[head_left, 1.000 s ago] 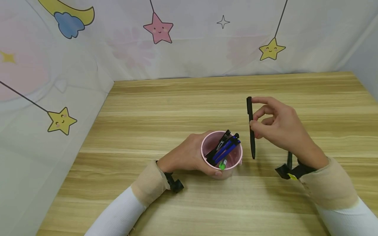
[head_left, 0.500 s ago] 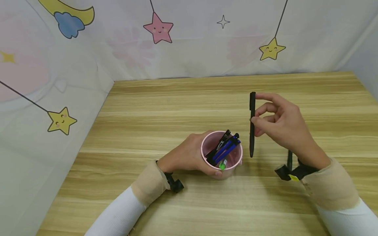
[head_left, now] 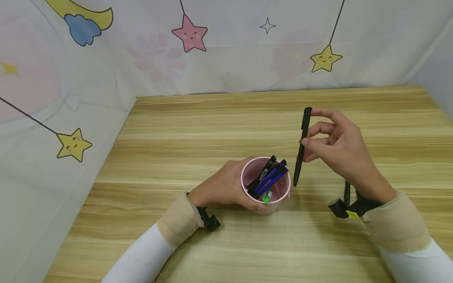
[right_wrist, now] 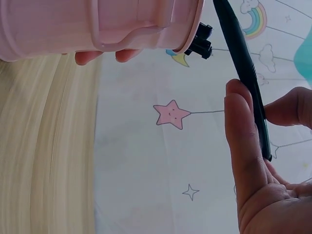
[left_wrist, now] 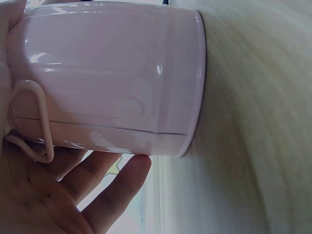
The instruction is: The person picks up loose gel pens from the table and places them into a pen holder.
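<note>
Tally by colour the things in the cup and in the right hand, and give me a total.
Black: 2, one pen in the right hand and another black pen in the pink cup
Blue: 2, both pens with black ends
Green: 1, a green-ended item, mostly hidden
Total: 5 that I can make out

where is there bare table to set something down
Bare table shows between cup and backdrop, left of the left grip, and near you between the sleeves. Crowded: around the cup, where the left grip holds it and the right grip holds a pen near its rim.
</note>
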A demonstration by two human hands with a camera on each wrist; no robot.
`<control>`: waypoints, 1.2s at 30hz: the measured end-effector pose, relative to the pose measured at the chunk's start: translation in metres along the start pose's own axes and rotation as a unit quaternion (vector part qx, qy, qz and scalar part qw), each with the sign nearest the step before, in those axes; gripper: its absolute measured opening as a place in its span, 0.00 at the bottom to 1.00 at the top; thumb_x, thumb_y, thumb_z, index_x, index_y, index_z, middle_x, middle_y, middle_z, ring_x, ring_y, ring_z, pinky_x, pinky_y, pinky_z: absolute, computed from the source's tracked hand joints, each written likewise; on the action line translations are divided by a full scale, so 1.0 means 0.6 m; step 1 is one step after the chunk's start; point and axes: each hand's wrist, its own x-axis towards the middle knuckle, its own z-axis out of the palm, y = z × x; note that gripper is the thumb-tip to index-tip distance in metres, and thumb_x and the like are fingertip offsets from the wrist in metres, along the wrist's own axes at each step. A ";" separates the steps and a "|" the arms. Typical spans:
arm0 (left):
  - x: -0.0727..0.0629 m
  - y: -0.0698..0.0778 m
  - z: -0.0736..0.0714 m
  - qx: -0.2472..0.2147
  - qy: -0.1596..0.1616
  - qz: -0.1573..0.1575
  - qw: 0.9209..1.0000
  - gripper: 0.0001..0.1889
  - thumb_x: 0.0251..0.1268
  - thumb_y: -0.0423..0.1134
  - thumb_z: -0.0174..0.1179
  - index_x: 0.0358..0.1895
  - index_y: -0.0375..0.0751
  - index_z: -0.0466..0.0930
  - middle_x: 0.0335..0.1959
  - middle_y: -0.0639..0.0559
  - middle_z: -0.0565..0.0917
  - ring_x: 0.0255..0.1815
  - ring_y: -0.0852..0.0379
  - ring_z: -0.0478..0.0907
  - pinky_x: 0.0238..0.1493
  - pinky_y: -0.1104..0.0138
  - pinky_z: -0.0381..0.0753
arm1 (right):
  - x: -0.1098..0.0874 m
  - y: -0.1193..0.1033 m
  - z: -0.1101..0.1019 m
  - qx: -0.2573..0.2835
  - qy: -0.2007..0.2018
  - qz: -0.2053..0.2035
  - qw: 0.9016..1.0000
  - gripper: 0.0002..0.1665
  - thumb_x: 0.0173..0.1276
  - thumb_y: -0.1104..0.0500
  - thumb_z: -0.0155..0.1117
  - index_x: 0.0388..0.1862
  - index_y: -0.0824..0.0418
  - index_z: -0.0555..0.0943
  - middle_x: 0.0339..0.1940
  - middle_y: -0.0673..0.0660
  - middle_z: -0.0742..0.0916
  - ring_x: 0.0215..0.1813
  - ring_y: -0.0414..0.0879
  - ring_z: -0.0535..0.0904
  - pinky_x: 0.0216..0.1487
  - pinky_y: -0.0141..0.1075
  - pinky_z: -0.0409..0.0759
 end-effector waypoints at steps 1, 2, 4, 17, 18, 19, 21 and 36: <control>0.000 0.000 0.000 0.000 0.000 0.000 1.000 0.49 0.35 0.54 0.84 0.69 0.59 0.71 0.55 0.66 0.82 0.55 0.67 0.79 0.58 0.67 0.78 | 0.000 0.000 0.001 0.006 -0.001 0.000 1.000 0.33 0.63 0.80 0.60 0.66 0.65 0.69 0.33 0.60 0.83 0.22 0.52 0.85 0.26 0.45 0.86; 0.000 0.000 0.000 0.002 0.000 0.000 1.000 0.49 0.35 0.54 0.84 0.69 0.59 0.71 0.55 0.66 0.82 0.55 0.67 0.79 0.58 0.68 0.78 | 0.000 0.000 0.001 0.010 -0.002 0.000 1.000 0.33 0.63 0.80 0.60 0.65 0.64 0.69 0.33 0.60 0.83 0.23 0.52 0.85 0.26 0.45 0.86; 0.000 0.000 0.000 0.003 0.000 -0.001 1.000 0.49 0.35 0.54 0.84 0.69 0.58 0.71 0.55 0.66 0.82 0.55 0.67 0.79 0.58 0.68 0.78 | 0.000 -0.001 0.003 0.021 -0.005 0.000 1.000 0.33 0.63 0.81 0.60 0.65 0.64 0.68 0.33 0.60 0.83 0.23 0.53 0.85 0.26 0.46 0.86; 0.000 0.002 -0.001 -0.002 -0.001 -0.002 1.000 0.49 0.35 0.52 0.85 0.69 0.57 0.72 0.55 0.66 0.82 0.55 0.67 0.79 0.58 0.67 0.78 | 0.000 -0.003 0.010 0.057 -0.008 -0.011 0.998 0.38 0.61 0.83 0.56 0.69 0.62 0.66 0.32 0.62 0.84 0.23 0.54 0.85 0.26 0.46 0.86; -0.001 0.002 -0.001 -0.006 -0.001 -0.002 1.000 0.49 0.35 0.52 0.85 0.69 0.58 0.72 0.55 0.66 0.82 0.55 0.67 0.79 0.58 0.67 0.78 | 0.000 -0.003 0.011 0.063 -0.010 -0.015 0.998 0.38 0.61 0.84 0.56 0.69 0.62 0.66 0.32 0.62 0.84 0.23 0.54 0.85 0.26 0.46 0.86; -0.001 0.002 -0.001 -0.008 -0.001 -0.001 1.000 0.49 0.35 0.52 0.85 0.69 0.58 0.72 0.55 0.66 0.82 0.55 0.67 0.79 0.58 0.67 0.78 | -0.001 -0.003 0.011 0.070 -0.014 -0.019 0.997 0.39 0.61 0.84 0.55 0.69 0.62 0.66 0.32 0.62 0.84 0.23 0.54 0.85 0.27 0.46 0.86; -0.001 0.002 -0.001 -0.014 0.000 -0.001 1.000 0.49 0.35 0.52 0.85 0.69 0.59 0.72 0.55 0.65 0.82 0.55 0.66 0.79 0.58 0.67 0.78 | -0.001 -0.002 0.013 0.083 -0.017 -0.025 0.996 0.40 0.60 0.86 0.54 0.69 0.63 0.66 0.32 0.62 0.84 0.23 0.55 0.85 0.27 0.47 0.86; -0.002 0.003 0.000 -0.011 0.002 -0.008 1.000 0.49 0.35 0.55 0.84 0.68 0.62 0.72 0.53 0.66 0.83 0.54 0.66 0.80 0.57 0.67 0.79 | -0.003 0.002 0.025 0.106 -0.026 -0.045 0.993 0.33 0.58 0.88 0.53 0.57 0.62 0.67 0.33 0.66 0.85 0.27 0.56 0.87 0.28 0.48 0.86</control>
